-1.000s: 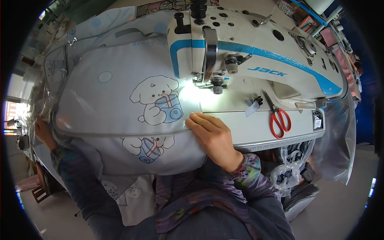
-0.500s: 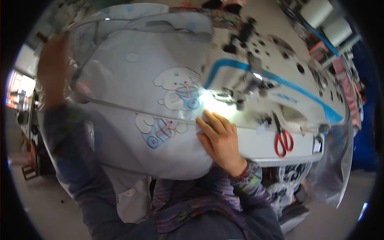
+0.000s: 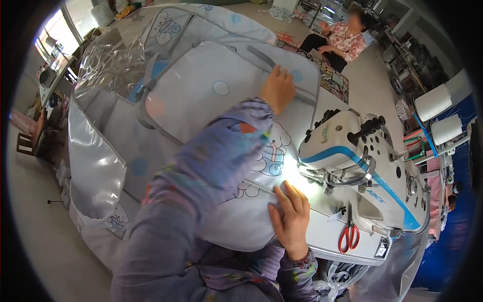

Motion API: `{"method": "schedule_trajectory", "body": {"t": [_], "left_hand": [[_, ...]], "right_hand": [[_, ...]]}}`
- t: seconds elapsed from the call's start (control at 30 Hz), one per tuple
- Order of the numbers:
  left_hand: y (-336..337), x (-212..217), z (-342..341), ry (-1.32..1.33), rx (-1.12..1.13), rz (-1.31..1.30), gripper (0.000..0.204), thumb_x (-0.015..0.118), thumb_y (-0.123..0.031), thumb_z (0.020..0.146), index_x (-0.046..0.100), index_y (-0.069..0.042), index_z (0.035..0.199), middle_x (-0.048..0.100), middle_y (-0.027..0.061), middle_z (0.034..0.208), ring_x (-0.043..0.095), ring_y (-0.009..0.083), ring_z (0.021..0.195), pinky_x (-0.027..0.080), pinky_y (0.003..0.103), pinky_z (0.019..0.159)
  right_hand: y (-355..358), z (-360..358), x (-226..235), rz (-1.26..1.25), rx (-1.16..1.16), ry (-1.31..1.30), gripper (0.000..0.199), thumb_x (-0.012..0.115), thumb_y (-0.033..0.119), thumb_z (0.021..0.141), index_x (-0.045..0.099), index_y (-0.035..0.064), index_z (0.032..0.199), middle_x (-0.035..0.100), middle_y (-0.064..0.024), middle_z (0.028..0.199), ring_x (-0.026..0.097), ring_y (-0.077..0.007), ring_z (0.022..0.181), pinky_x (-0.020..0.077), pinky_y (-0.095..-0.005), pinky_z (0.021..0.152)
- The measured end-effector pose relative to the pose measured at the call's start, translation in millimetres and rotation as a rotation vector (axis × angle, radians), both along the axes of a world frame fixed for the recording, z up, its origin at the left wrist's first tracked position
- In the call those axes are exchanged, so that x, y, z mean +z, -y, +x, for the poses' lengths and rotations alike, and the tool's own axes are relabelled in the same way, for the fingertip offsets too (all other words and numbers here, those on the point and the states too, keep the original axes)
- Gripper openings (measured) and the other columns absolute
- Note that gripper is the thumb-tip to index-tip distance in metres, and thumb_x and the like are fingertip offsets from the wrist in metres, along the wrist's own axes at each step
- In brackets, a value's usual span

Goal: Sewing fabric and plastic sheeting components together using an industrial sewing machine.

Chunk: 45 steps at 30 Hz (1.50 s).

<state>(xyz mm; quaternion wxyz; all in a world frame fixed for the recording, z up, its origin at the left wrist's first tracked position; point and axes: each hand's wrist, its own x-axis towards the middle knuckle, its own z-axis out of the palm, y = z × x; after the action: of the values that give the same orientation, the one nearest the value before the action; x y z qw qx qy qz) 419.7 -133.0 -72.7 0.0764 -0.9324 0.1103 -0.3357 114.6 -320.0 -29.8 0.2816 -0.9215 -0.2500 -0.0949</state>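
Note:
A large pale grey sheet [image 3: 193, 83], printed with cartoon puppies and edged in darker grey, covers the sewing table. My left hand [image 3: 279, 90] reaches across to its far part, with bent fingers closed on a dark grey strap [image 3: 260, 56]; the fingertips are partly hidden. My right hand [image 3: 293, 219] lies on the near part of the sheet, fingers stretched out and thumb apart, just in front of the lit needle area. The white and blue sewing machine [image 3: 352, 156] stands to the right, its lamp shining on the sheet's edge; the needle itself is lost in glare.
Red-handled scissors [image 3: 348, 237] lie on the table right of my right hand. White thread cones [image 3: 433, 102] stand at the far right. Crumpled clear plastic [image 3: 108, 63] is at the back left. Another person [image 3: 347, 38] sits beyond the table, hands raised before the body.
My left hand has swung from the far left across the sheet to the strap. The view has shifted, bringing the seated person into sight. My right hand stays flat beside the needle area.

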Motion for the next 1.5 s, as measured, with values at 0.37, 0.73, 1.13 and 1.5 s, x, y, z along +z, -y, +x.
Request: {"method": "schedule_trajectory", "body": {"t": [0.37,0.73,1.13,1.5], "left_hand": [[13,67,-299,-0.270,-0.512,-0.048,0.014,0.063,-0.013,0.078,0.065,-0.004,0.089,0.062,0.0085,0.101,0.062,0.0256,0.111,0.045,0.049,0.108],[17,53,-246,-0.651,-0.676,-0.503,0.016,0.067,-0.019,0.095,0.060,-0.004,0.095,0.055,0.0104,0.093,0.061,0.0302,0.083,0.051,0.041,0.072],[37,24,-249,-0.404,-0.647,-0.473,0.024,0.062,-0.005,0.085,0.062,-0.008,0.109,0.064,0.0078,0.111,0.062,0.0268,0.110,0.046,0.041,0.100],[25,25,-250,-0.413,-0.675,-0.322,0.027,0.060,-0.009,0.091,0.067,-0.013,0.116,0.063,0.0004,0.116,0.064,0.0208,0.110,0.040,0.046,0.107]], "right_hand": [[8,24,6,0.634,-0.153,-0.535,0.030,0.054,0.013,0.105,0.063,-0.0038,0.129,0.072,-0.0092,0.100,0.061,-0.0121,0.086,0.0492,-0.0271,0.073],[19,-1,-10,0.440,-0.273,-0.290,0.014,0.060,0.003,0.097,0.068,-0.0030,0.107,0.070,-0.0106,0.079,0.066,-0.0147,0.064,0.0511,-0.0297,0.059],[34,53,-3,0.269,-0.388,-0.493,0.023,0.077,0.018,0.088,0.069,-0.0029,0.085,0.067,-0.0077,0.064,0.061,-0.0111,0.052,0.0447,-0.0287,0.050],[38,22,-27,0.333,-0.288,0.081,0.021,0.070,-0.001,0.088,0.076,0.0082,0.107,0.066,-0.0088,0.088,0.064,-0.0232,0.070,0.0499,-0.0334,0.061]]}}
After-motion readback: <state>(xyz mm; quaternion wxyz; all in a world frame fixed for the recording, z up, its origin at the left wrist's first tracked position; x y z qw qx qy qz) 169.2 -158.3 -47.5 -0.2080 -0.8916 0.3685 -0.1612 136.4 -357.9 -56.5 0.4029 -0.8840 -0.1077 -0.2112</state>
